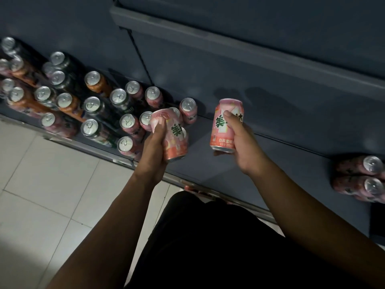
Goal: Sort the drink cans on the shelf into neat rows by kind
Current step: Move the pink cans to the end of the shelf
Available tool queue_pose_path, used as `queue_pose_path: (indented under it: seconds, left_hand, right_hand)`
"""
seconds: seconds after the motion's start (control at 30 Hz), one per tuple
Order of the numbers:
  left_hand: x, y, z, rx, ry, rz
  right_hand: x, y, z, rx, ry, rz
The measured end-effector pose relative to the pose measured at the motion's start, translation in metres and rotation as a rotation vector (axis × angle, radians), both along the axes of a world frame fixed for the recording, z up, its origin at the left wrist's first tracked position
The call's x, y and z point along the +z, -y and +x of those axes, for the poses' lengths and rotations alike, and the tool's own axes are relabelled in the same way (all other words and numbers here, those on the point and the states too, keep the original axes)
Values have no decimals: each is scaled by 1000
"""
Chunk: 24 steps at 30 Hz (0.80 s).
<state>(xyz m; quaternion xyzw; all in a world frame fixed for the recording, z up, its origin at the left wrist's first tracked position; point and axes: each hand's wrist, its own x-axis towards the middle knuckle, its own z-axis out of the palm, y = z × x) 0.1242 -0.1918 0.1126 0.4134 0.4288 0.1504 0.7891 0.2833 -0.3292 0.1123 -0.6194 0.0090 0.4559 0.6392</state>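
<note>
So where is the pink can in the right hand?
In the head view, the pink aluminium drink can is held upright in the right hand above the bare middle of the dark grey shelf, right of the pink can in the left hand.

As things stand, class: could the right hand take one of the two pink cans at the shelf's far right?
Probably not yet: the right hand already grips a pink can, though nothing blocks the far-right cans.

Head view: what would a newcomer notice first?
Two pink cans held up mid-frame: the left hand grips one pink can and the right hand grips another pink can, both above the dark shelf. At left stands a mixed cluster of black, orange and pink cans; two more pink cans sit at the far right edge.
</note>
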Motion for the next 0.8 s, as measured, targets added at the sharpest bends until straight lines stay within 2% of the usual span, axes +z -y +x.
queue_pose_path:
  seconds: [0.2, 0.5, 0.67, 0.8]
  left_hand:
    - [27, 22, 32, -88, 60, -14]
    - [47, 68, 89, -236, 122, -269]
    - [49, 98, 115, -486, -1, -98]
    - [46, 126, 128, -666, 70, -8]
  right_hand:
    - [22, 32, 16, -39, 65, 16]
    - [40, 94, 35, -193, 147, -35]
    - [51, 139, 38, -361, 185, -35]
    - [58, 177, 37, -473, 240, -16]
